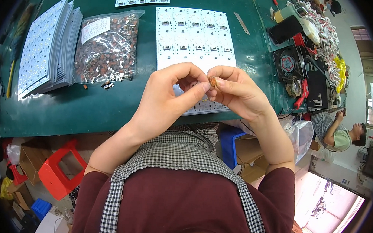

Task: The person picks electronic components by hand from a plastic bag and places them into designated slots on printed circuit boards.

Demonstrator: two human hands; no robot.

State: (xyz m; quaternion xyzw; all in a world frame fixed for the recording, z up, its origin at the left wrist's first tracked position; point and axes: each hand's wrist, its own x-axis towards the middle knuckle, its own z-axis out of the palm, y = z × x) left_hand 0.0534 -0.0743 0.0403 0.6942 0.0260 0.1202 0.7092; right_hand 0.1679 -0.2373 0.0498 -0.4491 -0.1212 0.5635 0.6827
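while pinched between left hand (170,94) and right hand (235,91) fingertips above the white circuit panel (194,40), small brown component (213,81) could slip from so slight a grip, likely lost below the table edge.

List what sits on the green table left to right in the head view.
Stack of white panels → clear bag of small brown parts → white circuit panel → black phone → small black fan.

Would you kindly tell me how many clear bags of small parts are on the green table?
1. The bag lies between the stack of boards and the flat panel; a few loose parts sit beside it.
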